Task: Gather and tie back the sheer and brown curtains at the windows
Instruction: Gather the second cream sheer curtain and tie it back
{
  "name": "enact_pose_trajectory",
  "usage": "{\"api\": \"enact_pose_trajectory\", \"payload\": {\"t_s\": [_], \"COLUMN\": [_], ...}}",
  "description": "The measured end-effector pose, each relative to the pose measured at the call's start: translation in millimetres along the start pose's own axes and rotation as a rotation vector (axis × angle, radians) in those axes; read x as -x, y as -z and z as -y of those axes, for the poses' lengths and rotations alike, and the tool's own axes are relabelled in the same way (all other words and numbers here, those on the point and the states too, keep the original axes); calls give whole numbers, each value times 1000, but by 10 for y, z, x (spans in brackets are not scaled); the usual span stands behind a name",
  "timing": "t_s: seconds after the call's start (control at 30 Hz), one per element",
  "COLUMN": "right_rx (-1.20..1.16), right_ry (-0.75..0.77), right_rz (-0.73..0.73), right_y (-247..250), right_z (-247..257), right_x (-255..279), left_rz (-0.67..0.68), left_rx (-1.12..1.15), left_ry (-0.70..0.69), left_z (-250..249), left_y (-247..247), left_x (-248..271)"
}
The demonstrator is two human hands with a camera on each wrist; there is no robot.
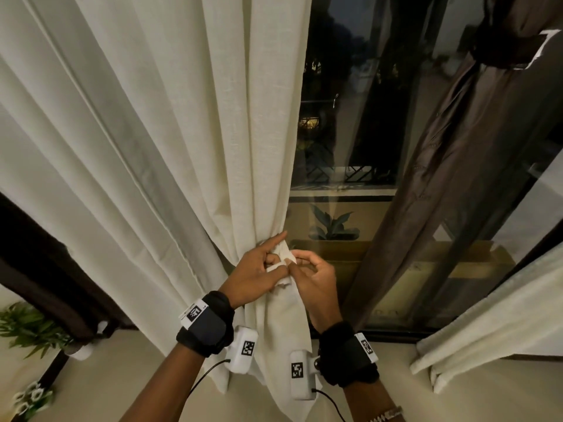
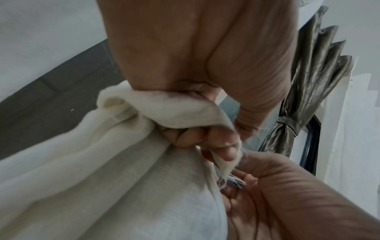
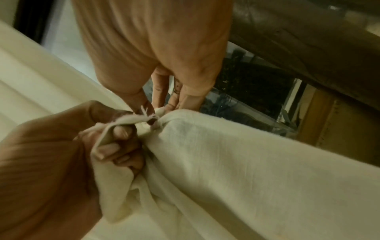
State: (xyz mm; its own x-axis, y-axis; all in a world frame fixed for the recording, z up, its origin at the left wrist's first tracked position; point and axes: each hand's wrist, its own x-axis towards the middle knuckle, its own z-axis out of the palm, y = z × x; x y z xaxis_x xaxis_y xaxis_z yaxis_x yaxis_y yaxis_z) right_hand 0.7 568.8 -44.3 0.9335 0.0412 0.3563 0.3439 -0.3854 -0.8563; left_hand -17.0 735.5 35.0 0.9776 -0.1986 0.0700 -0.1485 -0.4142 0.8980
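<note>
The cream sheer curtain (image 1: pixel 170 147) is bunched into a narrow waist in front of me. A cream tie strip (image 1: pixel 283 250) wraps that waist. My left hand (image 1: pixel 268 261) curls its lower fingers round one part of the strip (image 3: pixel 107 133) while its index finger points straight up along the fabric. My right hand (image 1: pixel 297 259) pinches the strip's frayed end (image 3: pixel 146 114) between thumb and fingertips, right against the left hand. A brown curtain (image 1: pixel 457 153) hangs at the right, bound high up by a dark band (image 1: pixel 511 50); the left wrist view shows its bound waist (image 2: pixel 286 124).
Dark window glass (image 1: pixel 344 102) sits between the two curtains, with a patterned rail and a plant outside. Another brown curtain (image 1: pixel 45 269) hangs at the far left above green potted leaves (image 1: pixel 27 327). A second sheer panel (image 1: pixel 493 315) slants across the lower right.
</note>
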Motion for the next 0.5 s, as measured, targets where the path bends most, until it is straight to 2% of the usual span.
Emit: {"api": "enact_pose_trajectory", "payload": {"t_s": [0.17, 0.27, 0.3, 0.43, 0.5], "right_rx": [-26, -229, -246, -199, -187], "right_ry": [10, -127, -131, -72, -61], "right_rz": [-10, -71, -86, -59, -46], "right_y": [26, 25, 21, 33, 55], "right_z": [103, 218, 258, 332, 346], "right_x": [23, 16, 19, 35, 28], "left_rz": [-79, -96, -97, -132, -123], "left_rx": [-20, -41, -44, -97, -199], "left_ry": [-14, -18, -13, -27, -42], "left_z": [-48, -49, -54, -183, -230], "left_y": [-1, 21, 27, 4, -35], "left_x": [31, 38, 44, 76, 67]}}
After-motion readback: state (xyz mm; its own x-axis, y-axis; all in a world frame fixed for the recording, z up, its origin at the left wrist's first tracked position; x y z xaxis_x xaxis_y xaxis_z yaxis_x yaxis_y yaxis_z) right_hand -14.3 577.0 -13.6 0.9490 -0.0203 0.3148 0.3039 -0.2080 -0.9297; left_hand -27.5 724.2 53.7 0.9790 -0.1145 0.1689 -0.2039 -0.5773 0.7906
